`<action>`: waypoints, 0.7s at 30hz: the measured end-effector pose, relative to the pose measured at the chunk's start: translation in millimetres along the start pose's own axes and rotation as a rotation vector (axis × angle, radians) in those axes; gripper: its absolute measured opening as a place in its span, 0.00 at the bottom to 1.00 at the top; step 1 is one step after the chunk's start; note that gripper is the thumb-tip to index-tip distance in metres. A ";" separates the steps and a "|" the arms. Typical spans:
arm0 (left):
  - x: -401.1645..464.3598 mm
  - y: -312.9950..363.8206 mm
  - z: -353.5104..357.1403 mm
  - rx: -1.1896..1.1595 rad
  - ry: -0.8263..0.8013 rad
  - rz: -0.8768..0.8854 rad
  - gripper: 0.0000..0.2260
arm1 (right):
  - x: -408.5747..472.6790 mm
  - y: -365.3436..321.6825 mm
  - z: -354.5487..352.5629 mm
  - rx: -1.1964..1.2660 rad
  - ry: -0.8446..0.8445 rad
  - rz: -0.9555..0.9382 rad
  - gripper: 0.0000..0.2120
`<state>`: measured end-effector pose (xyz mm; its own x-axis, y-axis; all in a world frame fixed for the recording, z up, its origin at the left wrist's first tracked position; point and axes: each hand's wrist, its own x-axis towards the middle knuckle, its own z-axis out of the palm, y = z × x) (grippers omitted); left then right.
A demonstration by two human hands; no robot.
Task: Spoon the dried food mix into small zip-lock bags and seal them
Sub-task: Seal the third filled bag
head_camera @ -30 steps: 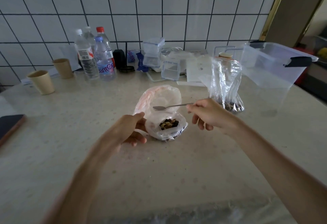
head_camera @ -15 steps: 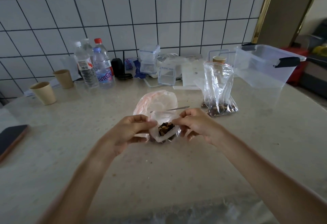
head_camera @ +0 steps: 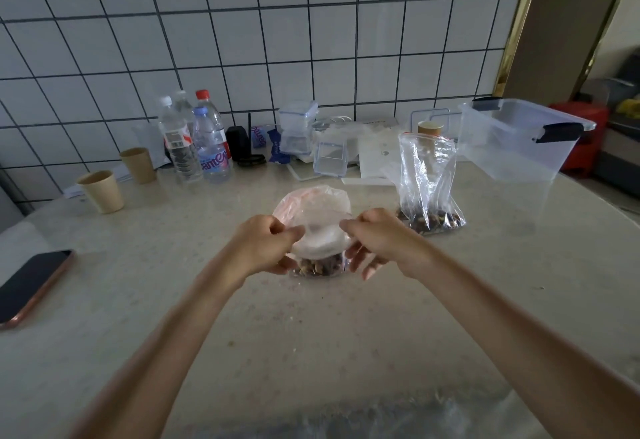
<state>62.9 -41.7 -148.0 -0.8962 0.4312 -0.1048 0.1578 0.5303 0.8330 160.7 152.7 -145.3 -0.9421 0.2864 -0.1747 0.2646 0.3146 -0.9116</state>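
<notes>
Dim, flat daylight, cool and grey in tone. Brighter at the right edge, past the doorway (head_camera: 620,57). Soft, faint shadows only; pale sheen across the table (head_camera: 485,282) top. Dull reflection on the tiled wall (head_camera: 311,30). Strong wide-angle bending: grout lines and table rim curved toward the borders. Slight softness overall; smeared, unfocused band along the bottom edge.

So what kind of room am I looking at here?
Probably a home kitchen or dining corner: a white tiled wall behind a pale stone-look table crowded with water bottles, paper cups and clear food boxes.
</notes>
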 end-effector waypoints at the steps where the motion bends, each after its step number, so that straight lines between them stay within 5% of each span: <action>1: -0.2 0.0 -2.6 -0.148 -0.116 -0.078 0.14 | 0.6 2.2 -4.9 0.150 -0.072 0.034 0.14; 6: 2.0 -14.7 -11.2 -0.802 -0.413 -0.147 0.15 | 5.1 21.6 -19.8 0.659 -0.239 0.069 0.13; 11: 0.6 -24.0 -1.5 -0.956 -0.457 -0.152 0.12 | 3.4 28.8 -11.2 0.734 -0.221 0.027 0.10; 17: -1.0 -11.4 -8.7 -0.617 -0.319 -0.058 0.16 | -0.7 7.6 -7.2 0.343 -0.019 -0.139 0.07; 21: -2.5 6.3 -15.3 -0.398 0.017 -0.027 0.06 | -8.1 -5.5 -4.2 -0.220 0.290 -0.368 0.10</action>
<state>59.8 -50.6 -134.2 -0.9049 0.4074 -0.1232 -0.0356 0.2159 0.9758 167.7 152.5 -137.3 -0.8932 0.3504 0.2818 -0.0070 0.6157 -0.7880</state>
